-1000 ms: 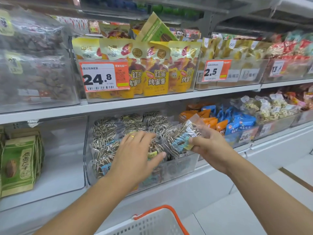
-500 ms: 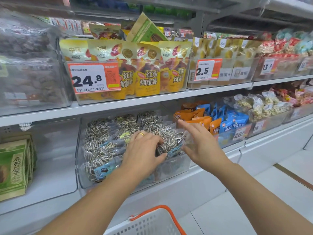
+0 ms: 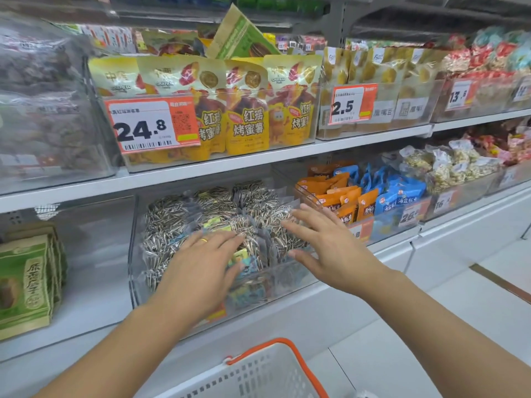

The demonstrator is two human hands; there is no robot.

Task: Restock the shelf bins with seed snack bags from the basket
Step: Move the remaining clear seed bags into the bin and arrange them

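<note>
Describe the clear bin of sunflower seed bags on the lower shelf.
The clear plastic bin stands open-topped on the lower white shelf, packed with transparent bags of striped sunflower seeds, some with blue-green labels. The left hand rests flat on the front bags; the right hand is spread open over its right end.

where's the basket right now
In the head view the white basket with the orange rim sits at the bottom centre, below both hands and in front of the clear bin of sunflower seed bags.

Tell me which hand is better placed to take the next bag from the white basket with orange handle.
Probably right. The right hand is open, above the clear plastic bin's edge, while the left hand presses on the striped sunflower seed bags. The white basket with orange handle lies below both.
</note>
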